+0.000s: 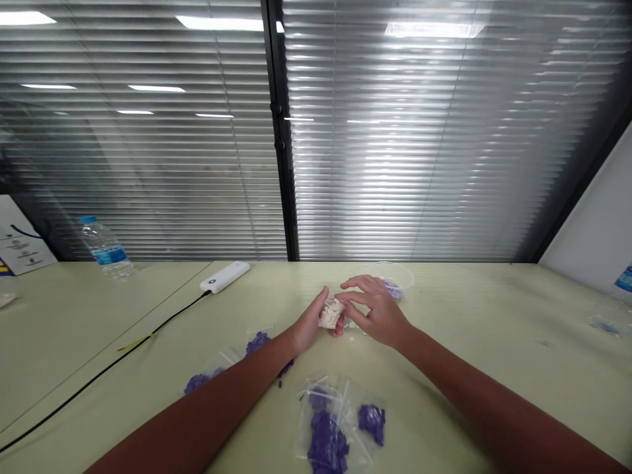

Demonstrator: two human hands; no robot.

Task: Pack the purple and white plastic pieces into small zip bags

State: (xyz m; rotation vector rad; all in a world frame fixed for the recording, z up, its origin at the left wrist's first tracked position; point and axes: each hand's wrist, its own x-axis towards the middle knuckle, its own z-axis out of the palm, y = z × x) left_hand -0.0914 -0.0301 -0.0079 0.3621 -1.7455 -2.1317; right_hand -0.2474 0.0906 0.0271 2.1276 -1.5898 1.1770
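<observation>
Both hands meet near the middle of the table (494,309), toward its far edge, around a small white bundle (330,313) of packed pale pieces; whether a bag wraps it is too hard to tell. The left hand (309,324) has a closed grip on the bundle's near-left side, fingers curled around it; the right hand (371,313) closes over it from the other side, thumb and lower fingers against it, upper fingers spread and reaching across. A few white crumbs (351,324) lie on the table just under the bundle; beyond the right hand sits a clear round tub (397,275) holding purple pieces (392,288), almost touching the fingertips. Clear plastic bags of purple pieces (340,424) lie toward the near edge, in front of the hands; another two bags (259,342) sit partly behind the left forearm (197,408), which crosses above them and hides part of them. Left of the hands, a white power bank (224,276) lies by the far edge with a black cable (99,375) running toward the near-left corner; a water bottle (106,247) stands at the far-left corner, before window blinds (395,131); a second bottle (625,280) stands at the right edge beside a small bag (605,322).
</observation>
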